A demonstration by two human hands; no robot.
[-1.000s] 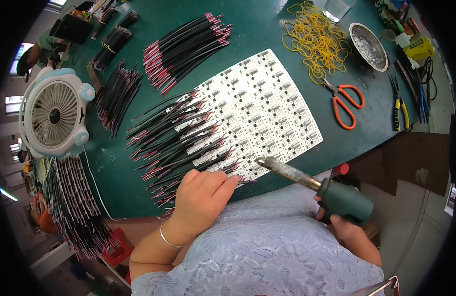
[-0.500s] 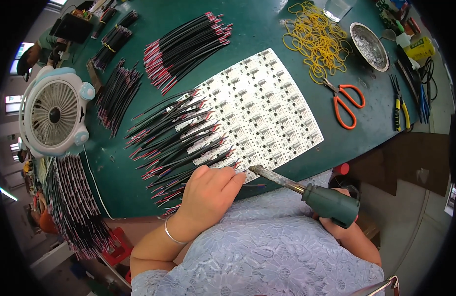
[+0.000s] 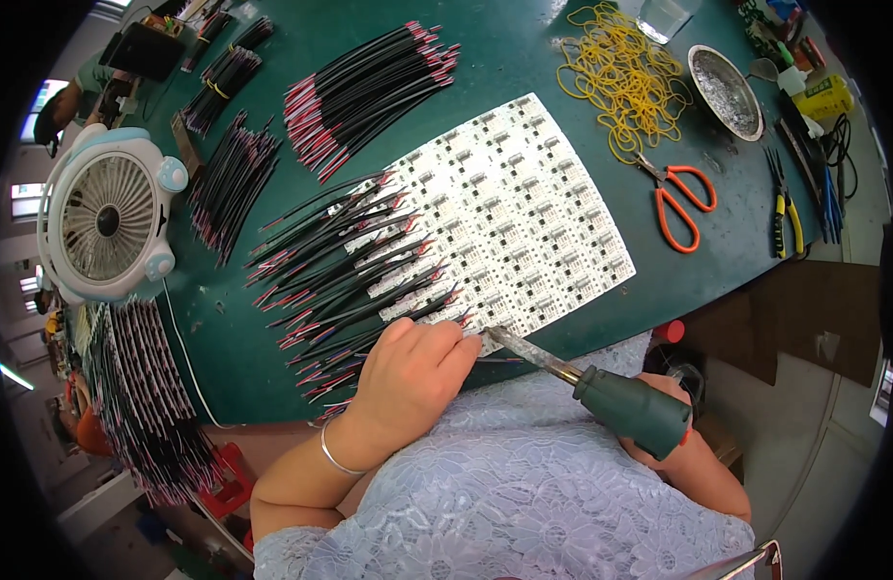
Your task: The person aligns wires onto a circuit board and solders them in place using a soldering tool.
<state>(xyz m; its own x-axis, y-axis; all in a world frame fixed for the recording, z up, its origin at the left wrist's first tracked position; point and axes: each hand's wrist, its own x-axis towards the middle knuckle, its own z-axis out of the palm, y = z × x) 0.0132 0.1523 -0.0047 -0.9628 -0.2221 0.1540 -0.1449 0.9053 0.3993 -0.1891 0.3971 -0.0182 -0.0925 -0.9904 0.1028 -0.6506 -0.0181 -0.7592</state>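
A white sheet of small circuit boards [image 3: 533, 213] lies on the green table, with black cables [image 3: 340, 266] with red and white ends spread along its left side. My left hand [image 3: 412, 372] is closed at the sheet's near edge, fingertips pinched on a wire [image 3: 504, 361]; the exact grip is partly hidden. My right hand [image 3: 667, 389] is wrapped around the green handle of a soldering iron [image 3: 635, 411], which covers most of its fingers. The iron's tip touches or hovers over the sheet, just right of my left fingertips; I cannot tell which.
Farther back lies a bundle of cables [image 3: 369, 92]. Yellow rubber bands [image 3: 620, 72], a metal bowl [image 3: 725, 92], orange-handled scissors [image 3: 683, 203] and yellow-black pliers [image 3: 785, 213] lie right. A white fan [image 3: 108, 220] stands left, with more cables [image 3: 234, 188] beside it.
The soldering iron's handle and my right hand have shifted slightly left and nearer to me, while the tip stays close to my left fingertips. My left hand has barely moved.
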